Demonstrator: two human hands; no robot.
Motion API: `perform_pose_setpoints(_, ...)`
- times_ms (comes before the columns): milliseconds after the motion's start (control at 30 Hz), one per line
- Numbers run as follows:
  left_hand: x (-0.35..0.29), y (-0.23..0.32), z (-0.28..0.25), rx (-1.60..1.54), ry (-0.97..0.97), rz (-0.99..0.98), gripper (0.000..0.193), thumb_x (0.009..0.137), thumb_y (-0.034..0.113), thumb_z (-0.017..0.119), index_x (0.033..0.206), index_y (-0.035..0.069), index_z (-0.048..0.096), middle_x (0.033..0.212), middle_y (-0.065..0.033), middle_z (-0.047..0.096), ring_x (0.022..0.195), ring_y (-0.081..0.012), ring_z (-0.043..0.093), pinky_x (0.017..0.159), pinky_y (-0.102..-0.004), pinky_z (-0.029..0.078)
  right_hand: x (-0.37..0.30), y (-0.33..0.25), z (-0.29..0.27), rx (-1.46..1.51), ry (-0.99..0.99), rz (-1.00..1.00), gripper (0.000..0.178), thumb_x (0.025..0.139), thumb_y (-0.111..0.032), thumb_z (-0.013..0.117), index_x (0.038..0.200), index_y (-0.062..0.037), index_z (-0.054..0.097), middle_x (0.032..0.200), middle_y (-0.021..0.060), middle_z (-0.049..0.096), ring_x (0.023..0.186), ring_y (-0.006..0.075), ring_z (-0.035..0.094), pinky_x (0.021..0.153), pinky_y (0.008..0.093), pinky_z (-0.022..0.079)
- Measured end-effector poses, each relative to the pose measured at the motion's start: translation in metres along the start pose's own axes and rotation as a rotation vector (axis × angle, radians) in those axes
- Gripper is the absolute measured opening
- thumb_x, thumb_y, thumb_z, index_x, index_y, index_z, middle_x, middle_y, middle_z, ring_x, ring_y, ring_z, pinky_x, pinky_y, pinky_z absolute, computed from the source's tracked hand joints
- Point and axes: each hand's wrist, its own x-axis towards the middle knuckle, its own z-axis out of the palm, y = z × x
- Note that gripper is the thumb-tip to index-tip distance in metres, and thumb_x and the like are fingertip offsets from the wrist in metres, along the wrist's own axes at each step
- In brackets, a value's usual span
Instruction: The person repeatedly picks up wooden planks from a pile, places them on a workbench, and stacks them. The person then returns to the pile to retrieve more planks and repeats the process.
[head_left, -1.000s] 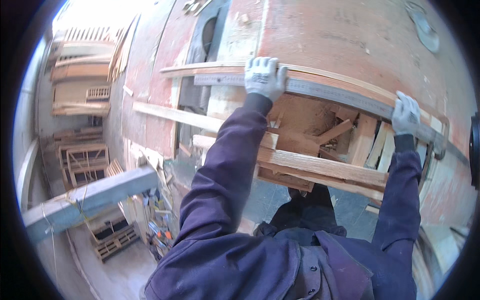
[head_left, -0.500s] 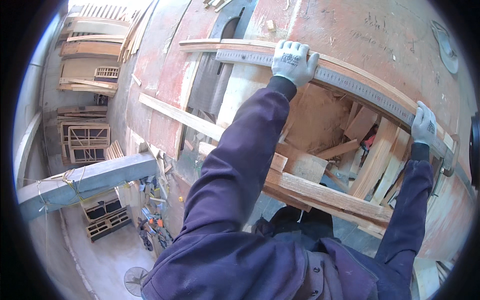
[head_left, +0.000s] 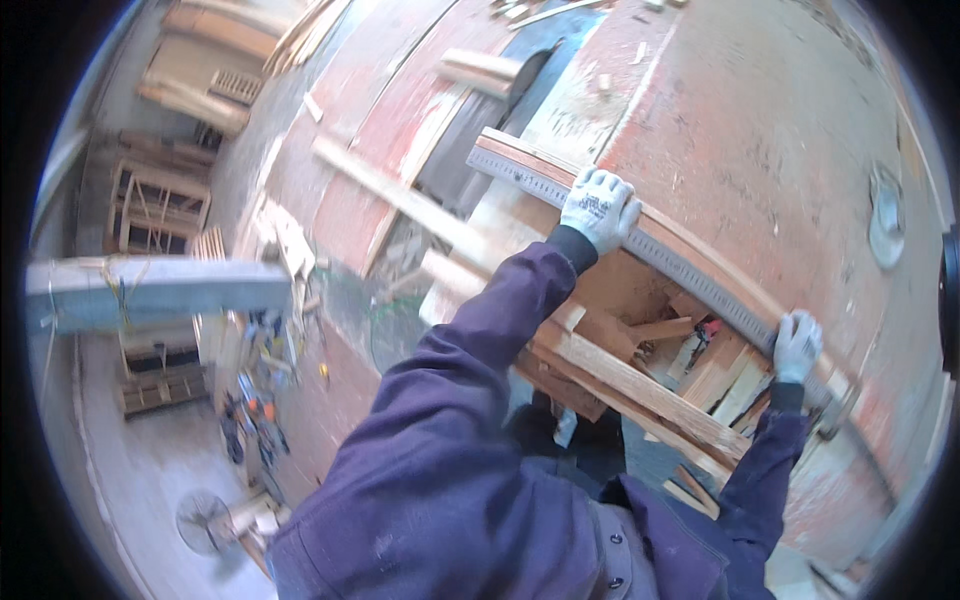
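Note:
Both my hands wear white gloves with dark cuffs. My left hand (head_left: 598, 208) is closed over a long wooden strip (head_left: 690, 258) and the metal ruler (head_left: 685, 278) along its near side. Farther right, my right hand (head_left: 798, 345) is also closed over the strip and ruler, close to a metal clamp-like piece (head_left: 832, 410) at their right end. The strip's left end lies about level with the ruler's left end. Beyond it, short wooden offcuts (head_left: 480, 72) sit by a dark curved blade-like part (head_left: 532, 80) in a table slot. My palms are hidden.
Below the ruler is an opening with wood scraps (head_left: 720, 365), bordered by a near wooden beam (head_left: 650, 395). A sandal (head_left: 886, 215) lies on the worn reddish tabletop (head_left: 760, 120). At left are a grey beam (head_left: 160, 292), stacked wooden frames (head_left: 160, 205) and a fan (head_left: 202, 522).
The strip's left end, which jutted past the ruler, is now separate as short pieces. My hands, strip and ruler have shifted away from those pieces. The whole view has also tilted.

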Motion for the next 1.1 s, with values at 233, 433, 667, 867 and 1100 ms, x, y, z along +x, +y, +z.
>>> perform_pose_setpoints(233, -0.084, 0.016, -0.087, -0.378, 0.181, -0.058, 0.032, 0.089, 0.016, 0.07, 0.117, 0.002, 0.066, 0.112, -0.0174, 0.069, 0.107, -0.0372, 0.064, 0.096, -0.0468, 0.05, -0.014, 0.011, 0.013, -0.057, -0.27, -0.064, 0.027, 0.103, -0.029, 0.05, 0.098, -0.0082, 0.065, 0.103, 0.0145, 0.067, 0.103, 0.0366, 0.061, 0.091, 0.0499, 0.048)
perform_pose_setpoints(433, -0.234, 0.065, -0.128, -0.551, -0.152, -0.434, 0.021, 0.096, 0.014, 0.065, 0.113, 0.004, 0.072, 0.102, -0.0177, 0.072, 0.097, -0.0361, 0.069, 0.087, -0.0429, 0.054, 0.009, 0.018, 0.014, -0.089, -0.414, 0.111, 0.066, 0.106, -0.056, 0.037, 0.095, -0.002, 0.073, 0.095, 0.0256, 0.072, 0.093, 0.045, 0.069, 0.083, 0.0532, 0.052)
perform_pose_setpoints(667, -0.308, 0.106, -0.036, -1.672, -0.408, -1.283, 0.043, 0.104, 0.034, 0.063, 0.124, -0.004, 0.066, 0.109, -0.0108, 0.071, 0.096, -0.0185, 0.067, 0.085, -0.034, 0.055, 0.029, 0.019, 0.021, -0.123, -0.312, 0.177, 0.078, 0.105, -0.061, 0.035, 0.084, 0.0032, 0.073, 0.085, 0.0295, 0.07, 0.087, 0.0477, 0.069, 0.081, 0.0556, 0.05)
perform_pose_setpoints(867, -0.29, 0.115, -0.005, -1.55, -0.627, -1.443, 0.049, 0.102, 0.044, 0.065, 0.115, -0.003, 0.068, 0.099, -0.0148, 0.073, 0.078, -0.0234, 0.071, 0.072, -0.0333, 0.058, 0.051, 0.027, -0.015, -0.043, -0.384, 0.202, 0.078, 0.105, -0.061, 0.04, 0.078, 0.0058, 0.071, 0.074, 0.0293, 0.068, 0.074, 0.0444, 0.069, 0.073, 0.0545, 0.049)
perform_pose_setpoints(1100, -0.257, 0.107, -0.057, -1.49, -0.4, -1.337, 0.039, 0.104, 0.036, 0.062, 0.113, -0.001, 0.07, 0.101, -0.0117, 0.074, 0.085, -0.0206, 0.072, 0.074, -0.034, 0.059, 0.011, -0.153, -0.065, 0.575, -0.62, 0.139, 0.052, 0.105, -0.043, 0.056, 0.069, -0.0047, 0.061, 0.067, -0.0058, 0.047, 0.066, 0.0084, 0.039, 0.055, 0.0358, 0.034)
